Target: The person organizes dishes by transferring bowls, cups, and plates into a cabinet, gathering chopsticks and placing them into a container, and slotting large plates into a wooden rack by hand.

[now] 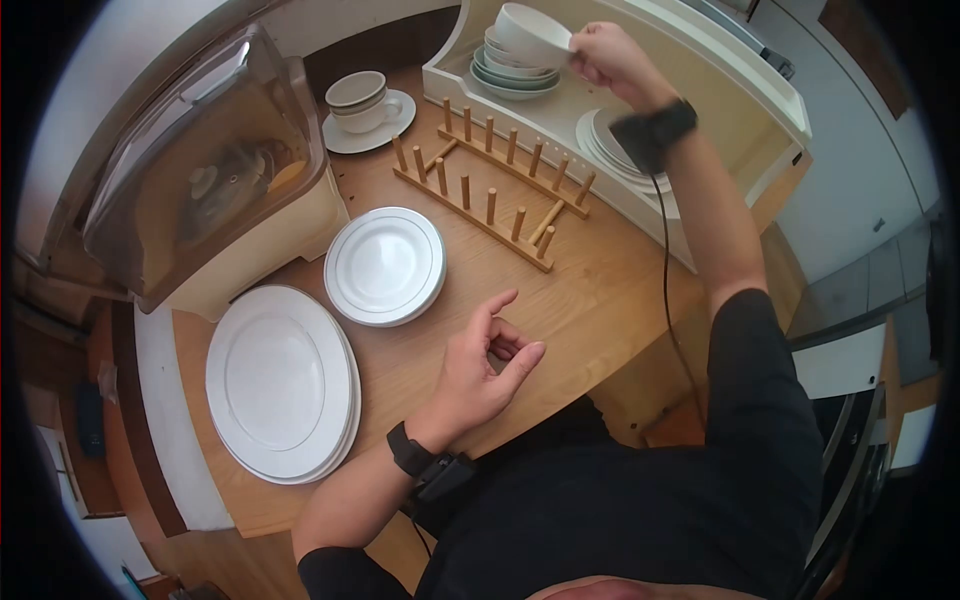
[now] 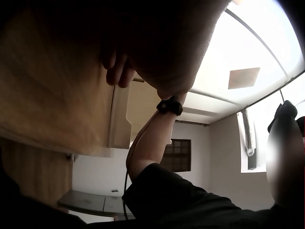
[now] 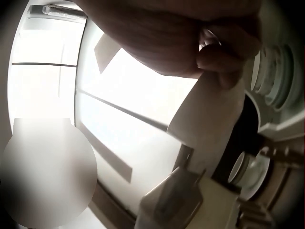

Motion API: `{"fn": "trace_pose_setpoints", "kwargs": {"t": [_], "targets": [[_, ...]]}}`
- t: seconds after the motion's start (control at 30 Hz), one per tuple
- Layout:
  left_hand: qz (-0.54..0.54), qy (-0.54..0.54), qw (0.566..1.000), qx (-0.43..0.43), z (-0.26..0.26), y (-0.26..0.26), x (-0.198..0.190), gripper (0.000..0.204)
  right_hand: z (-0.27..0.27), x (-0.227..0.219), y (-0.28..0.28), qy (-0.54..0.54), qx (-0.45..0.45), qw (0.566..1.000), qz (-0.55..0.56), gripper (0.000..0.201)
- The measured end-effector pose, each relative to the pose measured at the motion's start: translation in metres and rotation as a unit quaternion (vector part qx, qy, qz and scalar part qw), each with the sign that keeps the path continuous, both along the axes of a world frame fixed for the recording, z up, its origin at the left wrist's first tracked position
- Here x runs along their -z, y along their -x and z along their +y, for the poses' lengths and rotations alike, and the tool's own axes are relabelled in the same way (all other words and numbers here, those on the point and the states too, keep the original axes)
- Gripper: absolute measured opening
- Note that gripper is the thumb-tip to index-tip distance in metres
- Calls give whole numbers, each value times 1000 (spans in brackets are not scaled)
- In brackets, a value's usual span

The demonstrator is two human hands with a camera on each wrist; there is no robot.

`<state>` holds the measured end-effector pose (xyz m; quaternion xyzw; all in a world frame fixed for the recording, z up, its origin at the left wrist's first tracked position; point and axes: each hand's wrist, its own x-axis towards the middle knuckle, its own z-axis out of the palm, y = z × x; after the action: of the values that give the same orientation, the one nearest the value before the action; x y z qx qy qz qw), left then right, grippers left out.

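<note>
And here's the right hand [image 1: 608, 60], up at the cream shelf unit [image 1: 740, 90], fingers and thumb closed on the rim of a white bowl [image 1: 537, 38]. That bowl tips to one side, right over the stack of bowls [image 1: 512, 84] on the shelf; whether the two touch, I can't tell. Just below the right wrist, a stack of small plates [image 1: 600, 150] sits in the same unit, partly covered by the wrist and its black strap. Over to the left hand [image 1: 475, 375], in the air above the near edge of the wooden table [image 1: 575, 320]: it's empty, fingers loosely bent, thumb and index finger well apart. Between the hands and a little to the left lies the wooden dish rack [image 1: 490, 205], two rows of upright pegs, right beside the shelf unit. Past its far end, two stacked cups [image 1: 358, 103] rest on a saucer [image 1: 400, 118]. Closer in, a stack of white, silver-rimmed deep plates [image 1: 385, 262] stands near the left hand, and next to it comes the stack of large white plates [image 1: 278, 385], close to a box with a clear lid [image 1: 215, 170].
</note>
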<state>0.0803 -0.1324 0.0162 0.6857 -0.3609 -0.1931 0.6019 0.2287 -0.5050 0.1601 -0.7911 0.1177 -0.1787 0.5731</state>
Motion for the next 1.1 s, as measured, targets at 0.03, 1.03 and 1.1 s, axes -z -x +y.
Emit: {"fn": "trace_pose_setpoints", "kwargs": {"t": [0.03, 1.03, 1.1], "targets": [[-2, 1, 1000, -2, 0, 0, 0, 62, -11, 0, -22, 1, -2, 1000, -2, 10], [19, -14, 1000, -4, -1, -2, -3, 52, -103, 65, -172, 126, 129, 982, 62, 19], [15, -18, 1000, -5, -1, -2, -3, 52, -113, 67, -177, 137, 97, 983, 76, 17]]}}
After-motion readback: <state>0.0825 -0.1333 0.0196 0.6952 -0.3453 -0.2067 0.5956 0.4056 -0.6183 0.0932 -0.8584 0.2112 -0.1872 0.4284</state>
